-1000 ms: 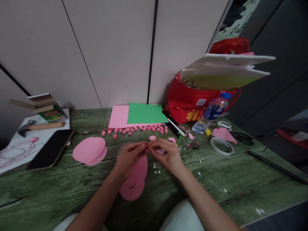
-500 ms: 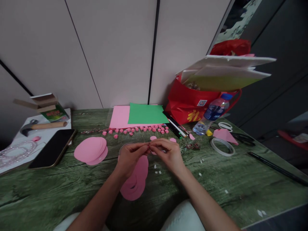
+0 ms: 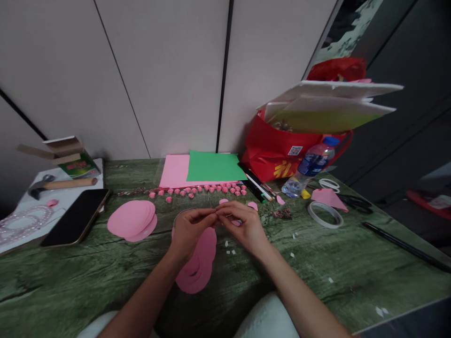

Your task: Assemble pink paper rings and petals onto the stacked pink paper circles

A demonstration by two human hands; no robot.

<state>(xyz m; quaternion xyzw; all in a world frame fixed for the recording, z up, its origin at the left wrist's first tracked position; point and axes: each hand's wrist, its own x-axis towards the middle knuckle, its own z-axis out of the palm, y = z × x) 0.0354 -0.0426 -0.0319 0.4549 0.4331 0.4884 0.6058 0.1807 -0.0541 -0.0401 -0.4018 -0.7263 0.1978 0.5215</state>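
My left hand (image 3: 192, 231) and my right hand (image 3: 245, 226) meet at the fingertips above the middle of the table, both pinched closed. Whatever they hold between them is hidden by the fingers. Under my left hand lie overlapping pink paper circles (image 3: 195, 277). A stack of pink paper discs (image 3: 131, 218) rests to the left. Beyond the hands, several small rolled pink paper flowers (image 3: 212, 189) form rows. Small pink paper pieces (image 3: 252, 205) lie just behind my right hand.
Pink paper sheets (image 3: 174, 170) and a green sheet (image 3: 216, 166) lie at the back. Right are a red bag (image 3: 269, 150), water bottle (image 3: 310, 166), tape roll (image 3: 324, 215), scissors (image 3: 355, 203) and black rod (image 3: 403, 244). Left are a phone (image 3: 75, 218), hammer (image 3: 68, 183) and open box (image 3: 78, 164).
My fingertips have drawn closer together, and the right fingers have shifted slightly left. The bit of pink or red glimpsed between them is now covered.
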